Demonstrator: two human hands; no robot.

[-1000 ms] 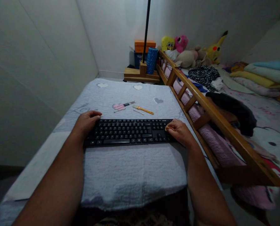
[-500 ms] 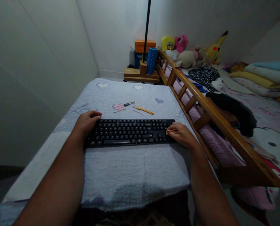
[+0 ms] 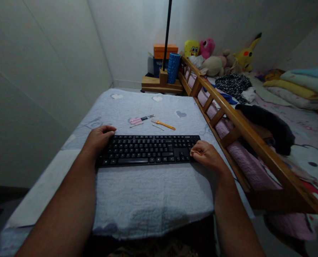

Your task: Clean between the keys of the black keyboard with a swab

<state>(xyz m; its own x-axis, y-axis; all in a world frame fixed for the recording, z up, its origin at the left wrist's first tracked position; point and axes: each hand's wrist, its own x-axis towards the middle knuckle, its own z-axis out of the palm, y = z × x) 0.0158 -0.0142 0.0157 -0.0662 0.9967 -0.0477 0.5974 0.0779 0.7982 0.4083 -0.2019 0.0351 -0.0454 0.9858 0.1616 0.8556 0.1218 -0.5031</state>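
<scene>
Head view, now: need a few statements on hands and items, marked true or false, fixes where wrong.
1. The left hand is at the left end of the black keyboard. True.
2. The right hand holds a small tan piece. True.
3. The yellow-handled brush lies on the keys. False: it lies on the patterned cloth, beyond the keyboard.
4. The blue cylinder stands left of the black pole in the picture. False: it stands right of it.

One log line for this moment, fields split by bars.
left hand: at keyboard, left end | right hand: pinching small tan piece, right end | beyond: orange-handled brush
</scene>
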